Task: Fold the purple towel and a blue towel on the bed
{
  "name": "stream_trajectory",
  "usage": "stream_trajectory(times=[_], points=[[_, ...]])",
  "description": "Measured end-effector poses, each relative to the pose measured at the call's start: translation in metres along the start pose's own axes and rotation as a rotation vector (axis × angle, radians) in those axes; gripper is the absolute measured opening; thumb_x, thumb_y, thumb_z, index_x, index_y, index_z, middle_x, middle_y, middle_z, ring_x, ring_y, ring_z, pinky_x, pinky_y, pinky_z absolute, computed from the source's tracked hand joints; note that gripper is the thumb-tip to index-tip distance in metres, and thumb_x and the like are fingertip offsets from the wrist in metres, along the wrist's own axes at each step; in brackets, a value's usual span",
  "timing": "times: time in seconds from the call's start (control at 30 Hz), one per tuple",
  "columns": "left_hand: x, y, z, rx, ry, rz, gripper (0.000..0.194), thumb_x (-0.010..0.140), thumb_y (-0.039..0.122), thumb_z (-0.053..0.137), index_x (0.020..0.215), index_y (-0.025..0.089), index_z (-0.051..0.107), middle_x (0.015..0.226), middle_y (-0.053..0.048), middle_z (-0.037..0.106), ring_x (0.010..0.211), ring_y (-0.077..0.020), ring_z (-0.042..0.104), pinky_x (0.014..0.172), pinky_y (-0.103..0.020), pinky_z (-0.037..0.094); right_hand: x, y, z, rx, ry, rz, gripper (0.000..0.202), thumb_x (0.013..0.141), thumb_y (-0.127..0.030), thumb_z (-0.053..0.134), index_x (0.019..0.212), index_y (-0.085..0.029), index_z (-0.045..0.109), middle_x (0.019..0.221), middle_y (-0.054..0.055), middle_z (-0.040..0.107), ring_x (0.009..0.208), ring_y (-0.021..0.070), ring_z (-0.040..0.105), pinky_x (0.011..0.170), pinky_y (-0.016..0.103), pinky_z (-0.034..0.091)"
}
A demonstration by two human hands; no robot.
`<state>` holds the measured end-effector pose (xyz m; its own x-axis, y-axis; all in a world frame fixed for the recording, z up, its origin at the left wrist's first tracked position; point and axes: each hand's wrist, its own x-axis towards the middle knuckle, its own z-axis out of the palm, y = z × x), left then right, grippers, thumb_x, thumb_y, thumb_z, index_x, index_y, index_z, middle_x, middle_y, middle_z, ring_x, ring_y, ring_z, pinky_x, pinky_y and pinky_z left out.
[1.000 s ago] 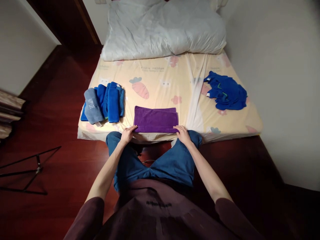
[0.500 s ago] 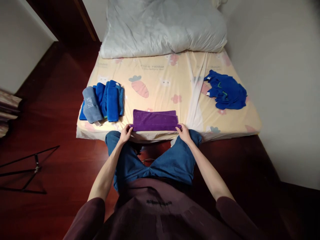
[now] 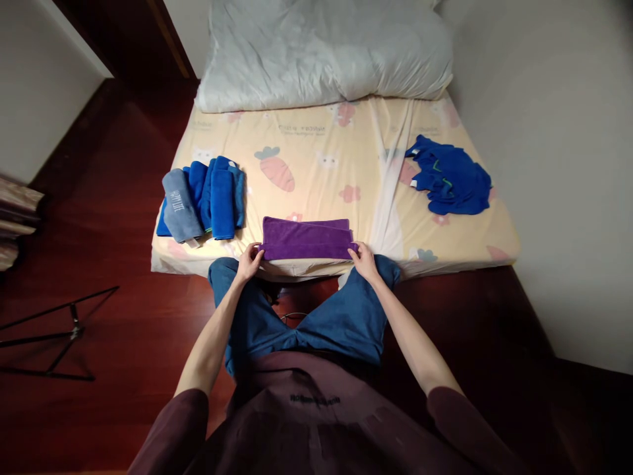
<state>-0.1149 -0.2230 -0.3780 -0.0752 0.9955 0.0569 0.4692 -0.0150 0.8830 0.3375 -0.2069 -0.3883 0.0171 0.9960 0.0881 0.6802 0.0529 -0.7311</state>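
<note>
A purple towel point(image 3: 306, 239) lies folded into a wide strip along the front edge of the bed, its near edge turned over in a narrow band. My left hand point(image 3: 250, 261) pinches its near left corner between thumb and fingers. At the opposite end, the near right corner is gripped the same way by my right hand point(image 3: 364, 261). Both hands rest close to my knees, at the mattress edge. To the left lie several rolled or folded blue towels point(image 3: 222, 204), with a grey-blue towel point(image 3: 182, 206) with white lettering leaning on them.
Crumpled blue cloths point(image 3: 452, 177) lie on the right of the bed. A grey quilt point(image 3: 326, 59) is heaped at the back of the patterned bed sheet point(image 3: 316, 138). Black tripod legs point(image 3: 59, 336) stand on the floor at left, near a curtain point(image 3: 17, 218).
Both hands keep their hold on the towel's near corners. The turned-over band looks slightly different at the ends; otherwise only a small shift of the view shows.
</note>
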Motion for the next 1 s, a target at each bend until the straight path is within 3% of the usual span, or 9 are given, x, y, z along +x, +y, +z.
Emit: stream_trajectory(times=[0.27, 0.43, 0.5, 0.63, 0.83, 1.0], points=[[-0.001, 0.004, 0.005, 0.061, 0.036, -0.008, 0.036, 0.094, 0.041, 0.061, 0.122, 0.018, 0.062, 0.084, -0.002, 0.069, 0.076, -0.0172, 0.066, 0.078, -0.031, 0.054, 0.001, 0.001, 0.003, 0.013, 0.030, 0.007, 0.052, 0.097, -0.057, 0.055, 0.129, -0.017, 0.063, 0.099, 0.013, 0.074, 0.087, 0.0279, 0.071, 0.089, 0.048, 0.061], [-0.002, 0.008, 0.010, 0.101, 0.057, 0.000, 0.035, 0.096, 0.038, 0.060, 0.124, 0.018, 0.061, 0.090, -0.005, 0.070, 0.082, -0.0196, 0.068, 0.083, -0.034, 0.056, -0.001, -0.006, 0.003, 0.000, 0.070, -0.002, 0.050, 0.096, -0.054, 0.057, 0.130, -0.017, 0.062, 0.106, 0.014, 0.073, 0.087, 0.0256, 0.070, 0.087, 0.045, 0.062], [-0.003, 0.012, 0.010, 0.137, 0.077, 0.019, 0.035, 0.097, 0.035, 0.059, 0.127, 0.017, 0.060, 0.103, -0.010, 0.071, 0.091, -0.0220, 0.070, 0.090, -0.038, 0.057, -0.005, -0.014, -0.001, -0.029, 0.127, -0.053, 0.047, 0.098, -0.048, 0.055, 0.132, -0.017, 0.062, 0.111, 0.015, 0.072, 0.093, 0.0255, 0.070, 0.093, 0.044, 0.061], [-0.012, 0.023, 0.008, 0.358, 0.136, 0.165, 0.038, 0.101, 0.030, 0.053, 0.136, 0.015, 0.059, 0.137, -0.020, 0.063, 0.129, -0.0291, 0.061, 0.114, -0.047, 0.048, -0.016, -0.035, -0.010, -0.169, 0.220, -0.211, 0.041, 0.104, -0.035, 0.044, 0.134, -0.018, 0.065, 0.135, 0.017, 0.066, 0.128, 0.0281, 0.063, 0.115, 0.047, 0.051], [-0.032, 0.031, 0.014, 0.548, -0.150, 0.422, 0.049, 0.106, 0.026, 0.041, 0.154, 0.017, 0.049, 0.162, -0.015, 0.048, 0.155, -0.0259, 0.038, 0.128, -0.047, 0.035, -0.026, -0.045, -0.009, -0.279, -0.102, -0.422, 0.046, 0.106, -0.026, 0.041, 0.149, -0.023, 0.060, 0.156, 0.009, 0.056, 0.147, 0.0263, 0.052, 0.123, 0.051, 0.042], [-0.031, 0.032, 0.025, 0.595, -0.213, 0.410, 0.055, 0.105, 0.022, 0.036, 0.159, 0.014, 0.045, 0.165, -0.013, 0.044, 0.158, -0.0248, 0.034, 0.131, -0.048, 0.029, -0.024, -0.040, -0.004, -0.312, -0.129, -0.460, 0.049, 0.107, -0.025, 0.040, 0.154, -0.020, 0.055, 0.158, 0.009, 0.053, 0.150, 0.0246, 0.048, 0.124, 0.049, 0.040]])
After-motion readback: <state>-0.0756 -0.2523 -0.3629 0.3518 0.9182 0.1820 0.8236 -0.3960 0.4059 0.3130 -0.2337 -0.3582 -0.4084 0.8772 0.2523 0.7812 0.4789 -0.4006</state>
